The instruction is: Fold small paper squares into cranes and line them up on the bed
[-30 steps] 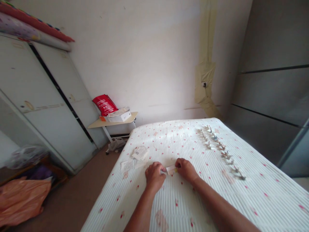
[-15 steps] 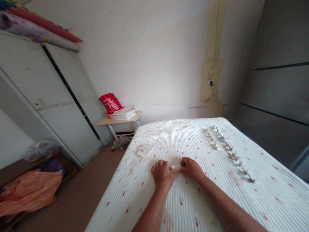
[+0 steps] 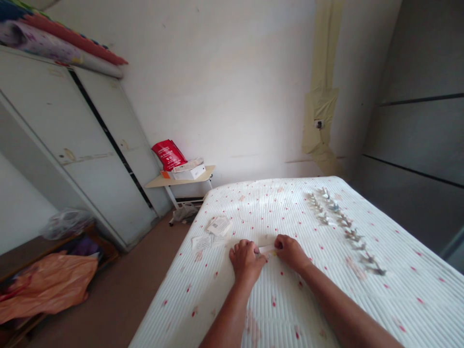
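Note:
Between my hands, low over the bed, is a small white piece of paper [image 3: 267,249]. My left hand [image 3: 246,260] is closed at the left end of it, fingers bent and thumb reaching along the near edge. At the other end, my right hand [image 3: 291,252] pinches the paper with its fingers curled in. Its folds are too small to make out. Beyond my left hand lie several printed paper squares [image 3: 218,225]. To the right, rows of small folded paper figures [image 3: 353,235] run along the bed.
A white quilted bed cover [image 3: 275,309] with red dots lies under everything. Behind its far left corner stands a small table [image 3: 155,182] with a red bag [image 3: 168,154] and a white box [image 3: 190,172]. A grey cabinet [image 3: 101,159] stands left.
My right hand has drawn slightly right, away from my left hand. More of the paper shows between them. The view has shifted a little.

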The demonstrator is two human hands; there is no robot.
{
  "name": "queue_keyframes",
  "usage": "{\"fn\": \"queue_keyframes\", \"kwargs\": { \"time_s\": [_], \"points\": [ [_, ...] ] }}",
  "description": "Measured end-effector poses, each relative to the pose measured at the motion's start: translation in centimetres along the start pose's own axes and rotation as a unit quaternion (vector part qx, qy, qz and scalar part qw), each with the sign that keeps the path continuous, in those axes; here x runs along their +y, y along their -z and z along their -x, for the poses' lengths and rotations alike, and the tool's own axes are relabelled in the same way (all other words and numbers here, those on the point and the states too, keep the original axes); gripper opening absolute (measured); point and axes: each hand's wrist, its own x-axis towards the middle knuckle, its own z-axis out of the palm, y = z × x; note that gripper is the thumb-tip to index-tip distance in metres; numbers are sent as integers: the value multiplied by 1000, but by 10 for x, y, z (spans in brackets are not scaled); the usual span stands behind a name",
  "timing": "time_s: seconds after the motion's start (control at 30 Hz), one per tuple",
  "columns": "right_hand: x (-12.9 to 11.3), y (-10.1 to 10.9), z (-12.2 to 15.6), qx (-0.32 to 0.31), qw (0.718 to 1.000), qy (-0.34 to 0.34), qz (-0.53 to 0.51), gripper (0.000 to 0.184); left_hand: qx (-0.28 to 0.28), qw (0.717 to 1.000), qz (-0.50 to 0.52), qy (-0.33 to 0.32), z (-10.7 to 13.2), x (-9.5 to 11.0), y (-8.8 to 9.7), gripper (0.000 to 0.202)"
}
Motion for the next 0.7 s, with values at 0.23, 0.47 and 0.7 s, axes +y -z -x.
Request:
{"fn": "queue_keyframes", "kwargs": {
  "time_s": [0.23,0.47,0.7],
  "points": [
    [15,0,1,31,997,48,-44,31,20,1000,6,-21,5,-3,-5,22],
    [18,2,6,9,990,118,-77,37,22,999,27,-38,7,-2,-3,27],
    [9,5,9,11,994,102,-39,31,26,998,39,-48,7,-3,-6,32]
  ]
}}
